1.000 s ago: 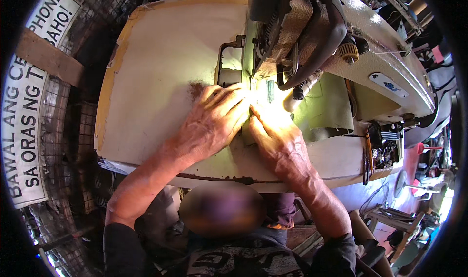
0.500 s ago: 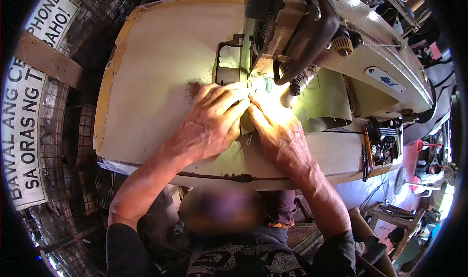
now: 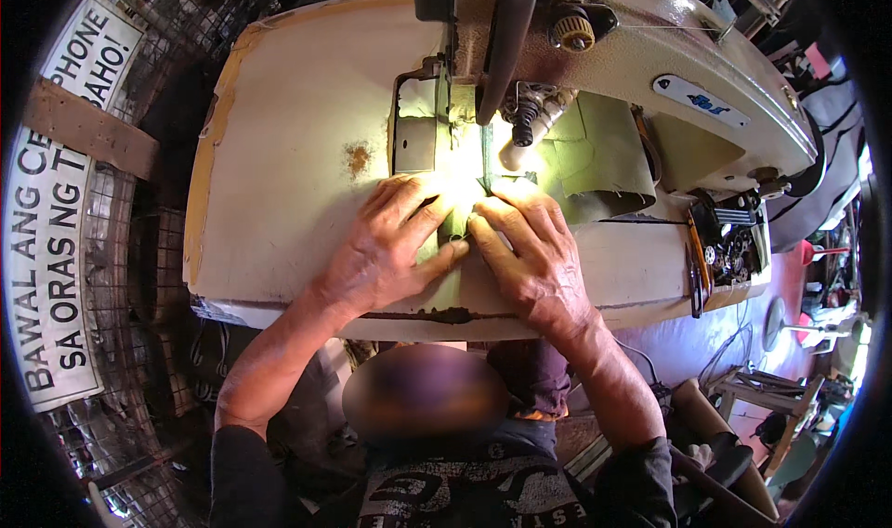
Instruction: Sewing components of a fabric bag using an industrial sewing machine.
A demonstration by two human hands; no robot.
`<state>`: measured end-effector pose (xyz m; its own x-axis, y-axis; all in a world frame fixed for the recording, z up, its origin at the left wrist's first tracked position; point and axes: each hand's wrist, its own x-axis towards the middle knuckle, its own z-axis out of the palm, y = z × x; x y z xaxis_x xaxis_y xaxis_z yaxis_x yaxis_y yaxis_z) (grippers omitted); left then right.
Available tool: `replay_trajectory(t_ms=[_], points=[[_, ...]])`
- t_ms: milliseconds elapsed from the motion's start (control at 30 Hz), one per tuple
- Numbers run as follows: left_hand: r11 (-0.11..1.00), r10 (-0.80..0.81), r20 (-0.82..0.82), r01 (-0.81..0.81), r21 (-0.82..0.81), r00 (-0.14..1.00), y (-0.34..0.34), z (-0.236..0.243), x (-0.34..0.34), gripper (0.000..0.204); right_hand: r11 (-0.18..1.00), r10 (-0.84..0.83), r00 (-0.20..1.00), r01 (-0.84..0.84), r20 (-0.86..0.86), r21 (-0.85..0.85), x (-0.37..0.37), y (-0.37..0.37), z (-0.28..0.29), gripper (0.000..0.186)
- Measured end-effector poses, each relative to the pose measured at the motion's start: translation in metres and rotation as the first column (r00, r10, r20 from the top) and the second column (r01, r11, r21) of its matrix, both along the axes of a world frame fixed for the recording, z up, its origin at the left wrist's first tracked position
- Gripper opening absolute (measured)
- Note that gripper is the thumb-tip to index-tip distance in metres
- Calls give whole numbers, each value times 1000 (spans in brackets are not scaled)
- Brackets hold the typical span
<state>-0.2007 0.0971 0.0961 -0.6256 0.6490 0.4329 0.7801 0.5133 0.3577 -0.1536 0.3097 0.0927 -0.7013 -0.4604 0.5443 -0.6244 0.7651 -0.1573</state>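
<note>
left hand flat, grip released on green fabric; right hand same | sewing machine behind

Bare forearms, no gloves, rings or watch visible – left hand, right hand. Dark short sleeves end above the elbows. Dark T-shirt with pale grey printed lettering across the chest – purple garment over the lap.
</note>
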Motion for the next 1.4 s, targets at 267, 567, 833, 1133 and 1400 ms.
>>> replay_trajectory(t_ms=[267, 567, 833, 1133, 1400], points=[[952, -257, 63, 264, -157, 964, -1, 17, -45, 32, 1000, -1, 996, -2, 90, 28, 7, 0, -1, 39], [898, -398, 142, 417, -144, 906, 0, 19, -67, 34, 994, 31, 990, -16, 136, -111, 4, -1, -3, 38], [872, -435, 204, 467, -147, 877, -2, 20, -69, 24, 997, 40, 998, -37, 43, -68, 0, -1, 2, 39], [876, -459, 116, 471, -106, 881, -4, 12, -72, 23, 972, 199, 980, -196, -18, 127, -22, -7, 19, 21], [969, -245, -45, 247, 30, 968, -6, -2, -55, 18, 939, 280, 960, -269, -25, 214, -21, -1, 13, 40]])
